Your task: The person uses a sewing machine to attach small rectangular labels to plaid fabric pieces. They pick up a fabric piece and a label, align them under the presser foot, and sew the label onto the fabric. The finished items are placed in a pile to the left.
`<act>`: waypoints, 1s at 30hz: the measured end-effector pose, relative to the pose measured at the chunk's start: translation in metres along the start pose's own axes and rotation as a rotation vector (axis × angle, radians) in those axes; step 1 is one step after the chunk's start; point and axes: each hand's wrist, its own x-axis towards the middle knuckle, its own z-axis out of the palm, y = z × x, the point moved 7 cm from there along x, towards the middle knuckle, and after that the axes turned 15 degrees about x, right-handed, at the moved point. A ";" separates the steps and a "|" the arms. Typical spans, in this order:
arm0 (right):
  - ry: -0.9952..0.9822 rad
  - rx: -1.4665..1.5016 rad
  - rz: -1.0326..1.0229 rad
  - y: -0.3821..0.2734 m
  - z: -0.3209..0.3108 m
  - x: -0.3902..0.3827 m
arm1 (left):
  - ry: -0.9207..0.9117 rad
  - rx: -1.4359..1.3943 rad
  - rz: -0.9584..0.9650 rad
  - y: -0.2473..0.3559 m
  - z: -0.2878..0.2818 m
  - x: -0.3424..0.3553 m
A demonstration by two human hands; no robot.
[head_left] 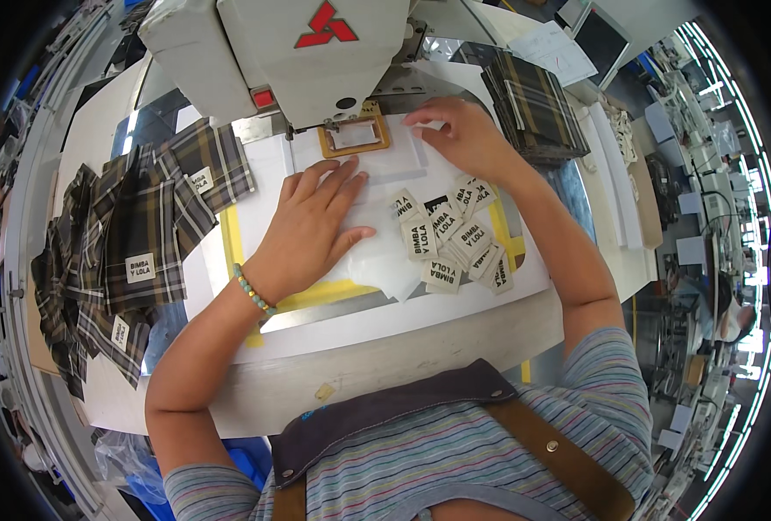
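Observation:
My left hand (320, 217) lies flat on the white work surface with its fingers spread, fingertips just short of a yellow-brown clamp frame (383, 144) under the head of a white sewing machine (316, 52). To the right of that frame is my right hand (463, 135), its thumb and forefinger apart over a clear plastic sheet (407, 161); nothing shows between them. A whitish piece lies inside the frame. Nearer to me, between my forearms, a loose pile of small cream fabric labels (468, 239) with dark print is scattered.
Dark plaid fabric pieces (155, 234), several with a cream label on them, are heaped at the left. A stack of folded plaid pieces (537, 113) stands at the back right, near a paper sheet (552, 52). Yellow tape (329, 295) edges the work surface.

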 end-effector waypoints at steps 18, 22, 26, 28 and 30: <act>-0.027 -0.502 -0.370 -0.026 0.056 -0.042 | -0.010 0.132 -0.088 -0.005 0.000 -0.003; -0.007 -0.510 -0.367 -0.026 0.056 -0.044 | -0.030 0.117 -0.092 -0.004 0.005 -0.003; -0.018 -0.519 -0.353 -0.024 0.057 -0.042 | -0.051 0.092 -0.085 -0.005 0.008 0.000; -0.023 -0.515 -0.362 -0.021 0.057 -0.040 | -0.064 0.074 -0.086 -0.006 0.011 0.003; -0.027 -0.514 -0.361 -0.020 0.057 -0.039 | -0.074 0.074 -0.088 -0.009 0.014 0.006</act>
